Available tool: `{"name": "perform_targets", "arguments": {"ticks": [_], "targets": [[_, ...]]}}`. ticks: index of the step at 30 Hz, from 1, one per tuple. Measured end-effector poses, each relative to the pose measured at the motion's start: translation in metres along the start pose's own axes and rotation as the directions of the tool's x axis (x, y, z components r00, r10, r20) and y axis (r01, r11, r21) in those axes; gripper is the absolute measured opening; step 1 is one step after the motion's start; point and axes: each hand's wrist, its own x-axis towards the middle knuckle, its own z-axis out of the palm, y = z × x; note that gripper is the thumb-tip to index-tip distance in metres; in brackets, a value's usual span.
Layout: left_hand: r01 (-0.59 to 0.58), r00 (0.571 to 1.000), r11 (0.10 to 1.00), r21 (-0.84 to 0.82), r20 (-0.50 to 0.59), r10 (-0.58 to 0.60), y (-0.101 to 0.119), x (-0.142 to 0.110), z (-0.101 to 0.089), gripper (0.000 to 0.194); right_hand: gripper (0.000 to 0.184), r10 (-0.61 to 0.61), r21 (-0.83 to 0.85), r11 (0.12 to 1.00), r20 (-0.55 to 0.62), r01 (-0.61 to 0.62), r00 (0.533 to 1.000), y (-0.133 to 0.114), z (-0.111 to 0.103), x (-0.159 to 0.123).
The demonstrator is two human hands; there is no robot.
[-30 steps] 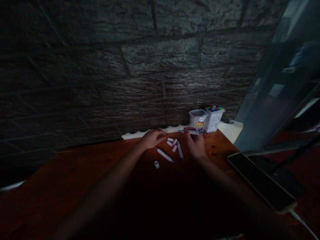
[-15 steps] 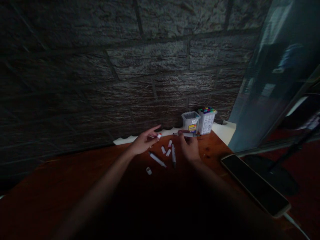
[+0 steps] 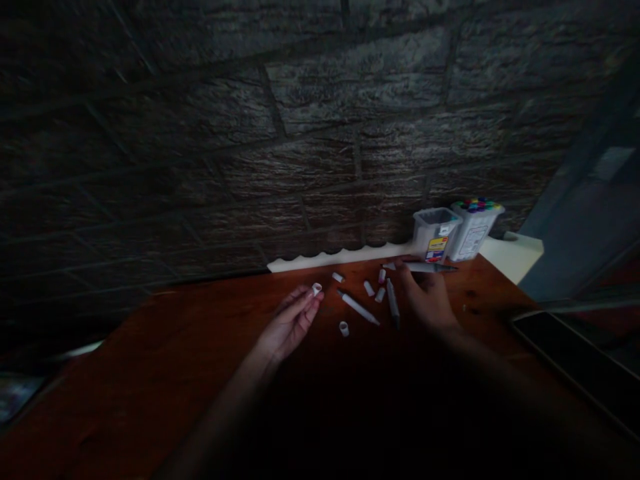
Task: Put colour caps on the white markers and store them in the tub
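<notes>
My left hand (image 3: 291,323) is turned palm up over the wooden table (image 3: 165,373), its fingertips pinched on a small white marker cap (image 3: 317,289). My right hand (image 3: 427,300) holds a grey marker (image 3: 429,267) level, pointing right toward the tubs. Between the hands lie an uncapped white marker (image 3: 358,307), a dark marker (image 3: 393,303) and several loose caps, one of them (image 3: 343,328) nearest my left hand.
Two clear plastic tubs stand at the wall: one (image 3: 433,235) looks empty, the other (image 3: 473,229) is full of coloured markers. A phone (image 3: 575,363) lies at the right edge. A dark stone-pattern wall (image 3: 300,133) backs the table, with a white scalloped strip (image 3: 325,259) along its foot.
My left hand picked up a cap from the pile, drew back toward me and turned palm up. The view swung left, so the tubs and phone sit further right.
</notes>
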Motion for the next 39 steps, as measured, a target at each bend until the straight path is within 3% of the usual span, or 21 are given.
{"name": "perform_targets", "arguments": {"ticks": [7, 13, 18, 25, 31, 39], "targets": [[-0.042, 0.984, 0.971, 0.237, 0.176, 0.0, 0.0, -0.004, -0.001, 0.021, 0.024, -0.076, 0.056, 0.996, 0.011, 0.075, 0.997, -0.001, 0.002, -0.001], [-0.236, 0.95, 0.899, 0.368, 0.283, 0.133, -0.006, -0.01, 0.002, 0.021, 0.014, -0.171, 0.177, 0.974, 0.159, 0.142, 0.972, -0.036, 0.008, -0.023], [-0.297, 0.925, 0.847, 0.441, 0.353, 0.14, -0.009, -0.013, 0.004, 0.016, 0.014, -0.229, 0.242, 0.956, 0.267, 0.165, 0.936, -0.055, 0.009, -0.034], [-0.311, 0.921, 0.842, 0.442, 0.359, 0.151, -0.014, -0.012, 0.0, 0.019, 0.017, -0.23, 0.249, 0.958, 0.36, 0.145, 0.904, -0.049, 0.013, -0.041], [-0.315, 0.925, 0.834, 0.452, 0.343, 0.163, -0.016, -0.012, -0.001, 0.019, 0.02, -0.27, 0.194, 0.957, 0.322, 0.216, 0.907, -0.044, 0.013, -0.044], [-0.338, 0.922, 0.808, 0.482, 0.343, 0.181, -0.016, -0.014, 0.002, 0.019, 0.021, -0.331, 0.135, 0.944, 0.396, 0.302, 0.856, -0.045, 0.009, -0.044]]}}
